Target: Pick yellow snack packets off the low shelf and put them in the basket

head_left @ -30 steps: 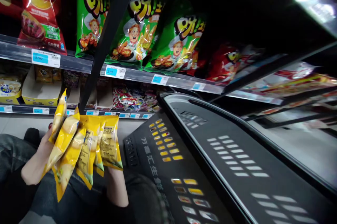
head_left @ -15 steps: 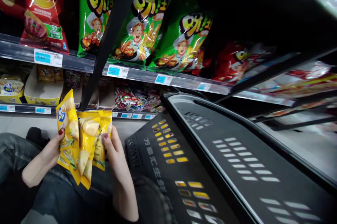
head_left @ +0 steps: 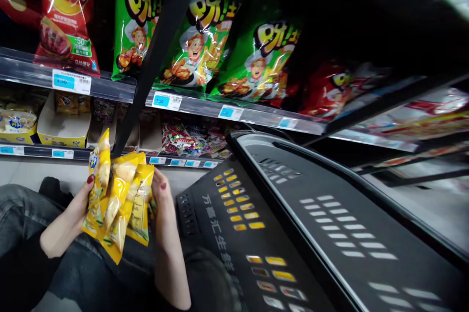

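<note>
Several small yellow snack packets (head_left: pixel 122 189) are gathered in a loose, fanned bunch above my lap. My left hand (head_left: pixel 75 209) grips the bunch at its left side, thumb on the front of a packet with a blue logo. At the right side my right hand (head_left: pixel 163 199) holds the bunch's edge, its thumb raised near the rightmost packet and most fingers hidden behind. To the right of this hand stands a dark grey shopping basket (head_left: pixel 249 243) with slotted walls; yellow shows through its holes.
A shelf ahead holds a red Lay's chip bag (head_left: pixel 68 13) and green snack bags (head_left: pixel 192 48). Beneath it, a low shelf carries an open carton (head_left: pixel 62 123) and colourful small packets (head_left: pixel 179 138). A slanting black post (head_left: pixel 156 53) crosses in front.
The packets have shifted and bunched closer, with the rightmost one tilting. My right thumb has lifted from the packet's front toward its right edge. The view has moved slightly.
</note>
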Available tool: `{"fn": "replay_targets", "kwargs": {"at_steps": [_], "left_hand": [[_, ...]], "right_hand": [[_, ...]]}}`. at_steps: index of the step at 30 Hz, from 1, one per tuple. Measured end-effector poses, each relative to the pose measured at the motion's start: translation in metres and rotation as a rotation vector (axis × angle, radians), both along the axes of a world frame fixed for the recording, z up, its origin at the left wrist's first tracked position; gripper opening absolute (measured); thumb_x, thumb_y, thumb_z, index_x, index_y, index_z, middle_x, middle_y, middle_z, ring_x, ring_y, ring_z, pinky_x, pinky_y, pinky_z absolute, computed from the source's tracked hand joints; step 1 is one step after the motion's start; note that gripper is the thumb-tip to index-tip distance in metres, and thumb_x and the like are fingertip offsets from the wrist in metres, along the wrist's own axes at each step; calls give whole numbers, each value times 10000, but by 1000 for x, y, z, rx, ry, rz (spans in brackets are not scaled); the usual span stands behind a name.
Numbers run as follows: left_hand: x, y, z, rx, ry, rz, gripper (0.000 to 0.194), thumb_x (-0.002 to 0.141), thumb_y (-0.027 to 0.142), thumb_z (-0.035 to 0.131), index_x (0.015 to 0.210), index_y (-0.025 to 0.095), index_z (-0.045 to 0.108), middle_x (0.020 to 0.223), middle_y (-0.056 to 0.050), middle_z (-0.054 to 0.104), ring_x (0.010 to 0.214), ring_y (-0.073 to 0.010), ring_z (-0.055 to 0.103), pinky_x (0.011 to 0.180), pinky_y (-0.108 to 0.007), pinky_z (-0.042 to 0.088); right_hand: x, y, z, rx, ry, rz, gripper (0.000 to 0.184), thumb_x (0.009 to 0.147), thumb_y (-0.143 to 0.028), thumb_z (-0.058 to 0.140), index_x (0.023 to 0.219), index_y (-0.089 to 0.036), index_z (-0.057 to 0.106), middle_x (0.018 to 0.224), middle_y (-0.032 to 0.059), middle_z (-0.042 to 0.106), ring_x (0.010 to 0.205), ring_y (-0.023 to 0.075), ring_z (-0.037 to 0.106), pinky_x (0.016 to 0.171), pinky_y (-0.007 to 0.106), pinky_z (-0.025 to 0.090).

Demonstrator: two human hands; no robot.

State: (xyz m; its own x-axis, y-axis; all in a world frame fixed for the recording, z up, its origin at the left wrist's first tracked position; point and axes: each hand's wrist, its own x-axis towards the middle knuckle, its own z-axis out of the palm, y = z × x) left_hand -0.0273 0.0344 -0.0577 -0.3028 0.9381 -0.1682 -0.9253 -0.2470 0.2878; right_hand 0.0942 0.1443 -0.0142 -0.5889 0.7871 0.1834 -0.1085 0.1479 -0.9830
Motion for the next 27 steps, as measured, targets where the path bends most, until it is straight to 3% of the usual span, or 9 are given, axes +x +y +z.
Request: {"fn": "replay_targets", "kwargs": {"at_steps": [3,7,10,14,17,21,24,27], "left_hand": [[5,3,0,-107,-36,43,339,596,352,770,884,182,712,864,-38,735,839,-227,676,838,-299,512],[16,6,3,-255,-21,45,394,608,344,759,957,174,688,946,-56,721,870,-228,668,784,-292,529],[24,8,10,-312,109,58,340,620,298,752,918,146,693,889,-74,729,820,-225,676,727,-261,532],[27,9,18,-359,278,62,310,617,304,755,855,116,692,779,-98,731,725,-252,683,690,-304,535],[25,7,21,-265,351,-18,417,547,259,797,927,132,681,862,-105,727,802,-281,674,737,-344,528],[19,5,21,-205,461,-174,525,484,103,798,989,128,656,998,-131,697,923,-324,638,810,-397,507],[16,4,21,-289,482,-135,467,528,73,758,978,123,646,960,-130,708,887,-328,650,813,-438,507],[11,3,20,-291,476,-80,401,547,63,738,931,132,649,898,-107,723,827,-297,669,759,-385,535]], "right_hand": [[6,-7,18,296,-26,-226,329,850,-419,463,1105,-216,511,1114,79,519,1067,223,490,911,412,392],[10,-25,45,488,-64,-119,221,819,-363,524,988,-227,570,1056,59,509,1024,214,492,868,379,411],[6,-32,52,538,-135,-162,153,787,-327,578,897,-222,584,950,42,549,921,204,512,782,351,425],[-3,-27,43,500,-357,-237,266,698,-349,662,914,-211,594,816,40,548,793,219,469,679,348,393],[-7,-18,33,479,-441,-207,130,707,-344,649,728,-217,629,753,46,524,759,221,428,666,347,349],[-2,-9,29,300,-248,-136,193,821,-296,520,652,-206,542,689,9,515,688,172,439,636,304,345],[6,-3,29,130,-55,-122,187,835,-305,520,682,-198,516,691,-14,492,651,136,444,581,253,356],[13,4,30,-39,106,-105,133,825,-317,556,753,-205,548,712,-22,513,654,119,462,572,225,373]]}}
